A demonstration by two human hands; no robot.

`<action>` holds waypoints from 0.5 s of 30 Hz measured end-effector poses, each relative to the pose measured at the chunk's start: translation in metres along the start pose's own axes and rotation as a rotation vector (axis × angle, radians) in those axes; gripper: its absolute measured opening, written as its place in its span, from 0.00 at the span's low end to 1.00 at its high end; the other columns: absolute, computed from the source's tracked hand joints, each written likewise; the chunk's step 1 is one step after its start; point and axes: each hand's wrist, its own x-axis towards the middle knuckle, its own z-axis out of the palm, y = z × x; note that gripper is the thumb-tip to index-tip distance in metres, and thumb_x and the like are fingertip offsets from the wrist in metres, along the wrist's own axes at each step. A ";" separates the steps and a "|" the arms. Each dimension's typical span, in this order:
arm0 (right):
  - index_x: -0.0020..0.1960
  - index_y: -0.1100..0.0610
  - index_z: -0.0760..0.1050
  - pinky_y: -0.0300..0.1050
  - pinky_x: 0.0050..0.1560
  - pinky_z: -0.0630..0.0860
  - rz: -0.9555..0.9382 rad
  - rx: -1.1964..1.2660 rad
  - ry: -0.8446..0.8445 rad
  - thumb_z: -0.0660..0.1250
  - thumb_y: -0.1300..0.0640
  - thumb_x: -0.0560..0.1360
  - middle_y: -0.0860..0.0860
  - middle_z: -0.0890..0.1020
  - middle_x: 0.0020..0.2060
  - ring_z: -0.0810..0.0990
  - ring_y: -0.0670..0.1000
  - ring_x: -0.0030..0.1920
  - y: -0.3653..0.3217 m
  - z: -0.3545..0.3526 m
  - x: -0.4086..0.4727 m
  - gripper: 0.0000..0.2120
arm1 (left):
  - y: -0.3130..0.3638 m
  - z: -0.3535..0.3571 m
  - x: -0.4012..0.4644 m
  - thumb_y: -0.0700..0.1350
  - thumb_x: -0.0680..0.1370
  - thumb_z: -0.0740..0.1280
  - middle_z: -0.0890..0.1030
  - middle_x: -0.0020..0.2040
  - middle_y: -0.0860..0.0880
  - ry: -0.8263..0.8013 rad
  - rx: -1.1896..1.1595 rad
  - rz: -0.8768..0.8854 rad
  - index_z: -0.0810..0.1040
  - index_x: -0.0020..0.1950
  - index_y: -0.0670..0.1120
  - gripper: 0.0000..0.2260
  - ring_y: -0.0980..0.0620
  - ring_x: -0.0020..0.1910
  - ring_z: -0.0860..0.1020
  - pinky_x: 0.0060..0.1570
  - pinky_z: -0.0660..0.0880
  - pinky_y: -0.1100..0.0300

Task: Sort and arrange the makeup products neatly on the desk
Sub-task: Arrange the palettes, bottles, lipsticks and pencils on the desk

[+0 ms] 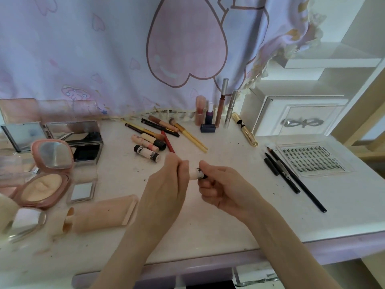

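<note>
A small cream plastic tube with black lettering [196,174] is held above the middle of the white tabletop [229,215], at 12 o'clock from the wrists. It is gripped by the left hand [166,184] at 9 o'clock and the right hand [220,186] at 3 o'clock. It is judged light, stiff and smooth, so it is best held around the barrel.

My hands [194,182] above the desk [229,215] middle, open compact [44,184] far left, mirror cases [77,138] behind it, pencils and brushes [162,132] behind my hands, upright tubes [214,111] at the back, lash tray [310,159] right, liners [291,176] just left of it
</note>
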 end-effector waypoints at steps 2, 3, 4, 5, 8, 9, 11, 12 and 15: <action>0.44 0.62 0.74 0.36 0.27 0.59 -0.114 -0.102 0.026 0.61 0.55 0.77 0.49 0.69 0.25 0.63 0.45 0.24 0.005 0.003 -0.003 0.11 | 0.003 0.002 0.003 0.54 0.77 0.52 0.69 0.28 0.55 0.114 -0.082 -0.061 0.59 0.38 0.55 0.09 0.56 0.26 0.71 0.24 0.67 0.69; 0.45 0.63 0.74 0.35 0.26 0.60 -0.178 -0.136 0.052 0.61 0.55 0.78 0.49 0.69 0.25 0.63 0.45 0.24 0.008 0.006 -0.004 0.11 | 0.006 0.002 0.005 0.51 0.78 0.53 0.71 0.29 0.53 0.149 -0.132 -0.103 0.60 0.37 0.54 0.09 0.57 0.28 0.72 0.23 0.66 0.68; 0.44 0.64 0.73 0.35 0.26 0.62 -0.245 -0.165 0.082 0.61 0.55 0.78 0.48 0.70 0.24 0.64 0.45 0.24 0.010 0.008 -0.005 0.11 | 0.009 0.003 0.007 0.48 0.78 0.53 0.72 0.30 0.52 0.171 -0.172 -0.149 0.62 0.37 0.53 0.10 0.55 0.28 0.71 0.24 0.66 0.66; 0.43 0.63 0.73 0.34 0.25 0.63 -0.315 -0.201 0.116 0.61 0.56 0.77 0.47 0.70 0.23 0.64 0.45 0.23 0.012 0.010 -0.005 0.11 | 0.013 0.003 0.009 0.46 0.80 0.54 0.72 0.30 0.51 0.181 -0.205 -0.195 0.63 0.37 0.51 0.11 0.54 0.28 0.70 0.25 0.66 0.64; 0.40 0.60 0.73 0.33 0.26 0.65 -0.519 -0.334 0.196 0.60 0.57 0.77 0.45 0.71 0.22 0.65 0.43 0.23 0.017 0.012 -0.004 0.10 | 0.019 0.004 0.013 0.42 0.81 0.53 0.71 0.30 0.52 0.180 -0.276 -0.311 0.65 0.37 0.47 0.12 0.56 0.26 0.68 0.25 0.66 0.63; 0.39 0.58 0.73 0.33 0.26 0.65 -0.567 -0.369 0.211 0.60 0.56 0.76 0.45 0.71 0.22 0.66 0.42 0.24 0.018 0.012 -0.004 0.09 | 0.020 0.004 0.015 0.43 0.81 0.53 0.71 0.30 0.52 0.165 -0.293 -0.343 0.66 0.37 0.47 0.12 0.55 0.26 0.67 0.26 0.66 0.61; 0.40 0.54 0.72 0.33 0.27 0.66 -0.645 -0.456 0.234 0.61 0.51 0.74 0.44 0.72 0.24 0.67 0.43 0.25 0.020 0.012 -0.004 0.08 | 0.022 0.004 0.017 0.44 0.81 0.52 0.69 0.29 0.50 0.123 -0.346 -0.422 0.67 0.37 0.46 0.13 0.52 0.27 0.66 0.27 0.66 0.55; 0.41 0.53 0.73 0.33 0.28 0.67 -0.684 -0.525 0.251 0.62 0.51 0.74 0.44 0.73 0.26 0.68 0.44 0.26 0.022 0.011 -0.004 0.06 | 0.023 0.004 0.018 0.45 0.81 0.52 0.68 0.29 0.50 0.100 -0.402 -0.495 0.67 0.37 0.46 0.13 0.52 0.26 0.65 0.25 0.65 0.56; 0.44 0.49 0.72 0.34 0.32 0.71 -0.742 -0.665 0.269 0.66 0.57 0.74 0.45 0.75 0.32 0.71 0.48 0.32 0.024 0.008 -0.005 0.05 | 0.024 0.000 0.021 0.46 0.81 0.52 0.63 0.25 0.50 0.016 -0.600 -0.730 0.67 0.37 0.45 0.14 0.56 0.21 0.61 0.20 0.61 0.64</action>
